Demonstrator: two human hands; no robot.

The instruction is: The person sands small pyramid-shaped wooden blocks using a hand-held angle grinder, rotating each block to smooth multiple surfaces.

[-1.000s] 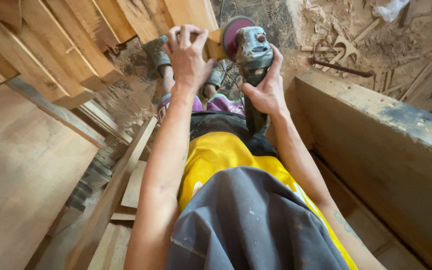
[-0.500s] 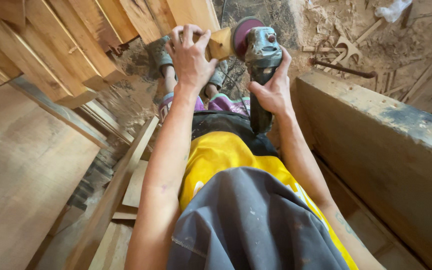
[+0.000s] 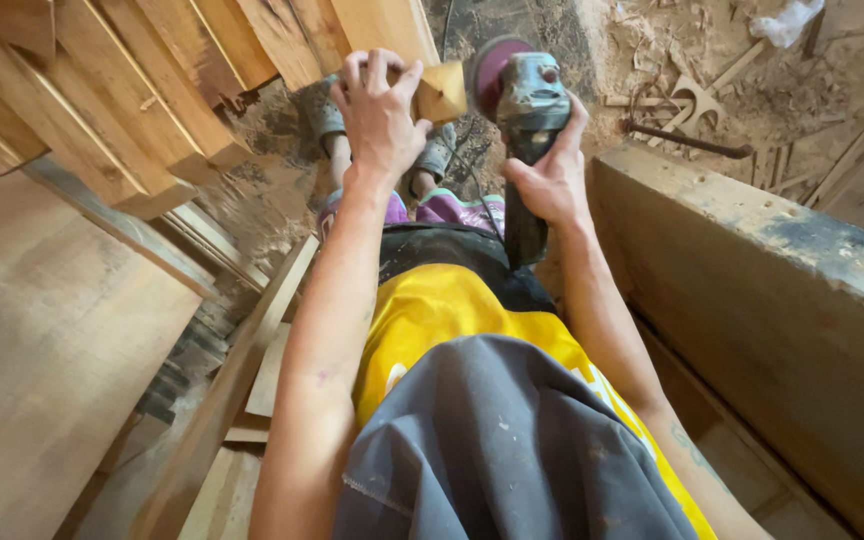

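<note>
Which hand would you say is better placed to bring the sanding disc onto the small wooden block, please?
Probably the right hand: it already has its grip on the angle grinder, whose disc sits right beside the wooden block. The left hand is fully occupied holding that block.

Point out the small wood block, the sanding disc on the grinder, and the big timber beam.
wood block [image 3: 442, 92], head view, its bare right face.
sanding disc [image 3: 489, 68], head view, its reddish face.
timber beam [image 3: 752, 270], head view, its top face.

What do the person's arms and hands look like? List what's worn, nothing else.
Both arms are bare to above the elbow: no sleeves, gloves, watch or rings visible. The left hand and right hand are uncovered. The right forearm carries a small dark marking.
</note>
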